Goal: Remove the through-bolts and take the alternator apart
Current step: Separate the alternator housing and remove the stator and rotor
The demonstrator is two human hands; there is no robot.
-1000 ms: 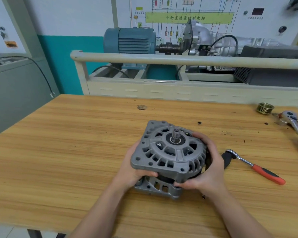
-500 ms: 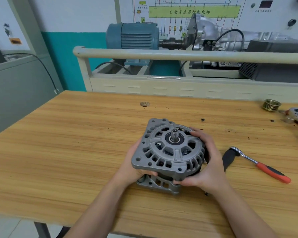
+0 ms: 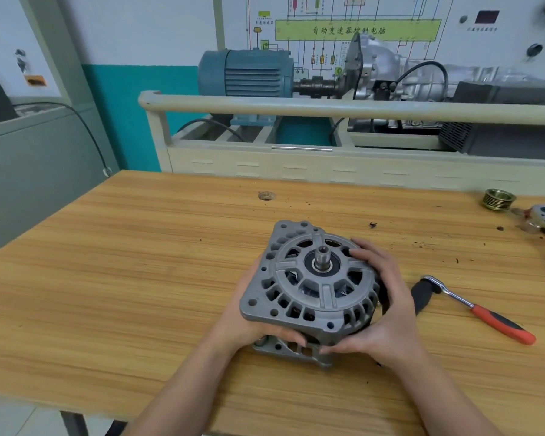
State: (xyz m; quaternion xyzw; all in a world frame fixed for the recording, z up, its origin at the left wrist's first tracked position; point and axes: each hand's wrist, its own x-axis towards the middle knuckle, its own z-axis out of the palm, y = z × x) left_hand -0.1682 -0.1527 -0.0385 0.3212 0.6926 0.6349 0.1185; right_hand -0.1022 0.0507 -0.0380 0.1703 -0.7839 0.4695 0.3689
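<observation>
Wooden table (image 3: 139, 278) is bearing the grey alternator (image 3: 309, 291) near its middle; the left hand (image 3: 249, 322) is curling fingers around its left lower edge, the right hand (image 3: 381, 316) is clasping its right side, and a red-handled ratchet (image 3: 472, 306) is lying just right.

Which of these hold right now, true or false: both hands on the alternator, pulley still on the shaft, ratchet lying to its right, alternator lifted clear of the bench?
1. Left hand and right hand both grip the alternator. True.
2. A pulley sits on the shaft. False: the shaft end is bare; a grooved pulley lies far right.
3. The red-handled ratchet lies right of the alternator. True.
4. The alternator is lifted clear of the bench. False: its lower housing rests there.
</observation>
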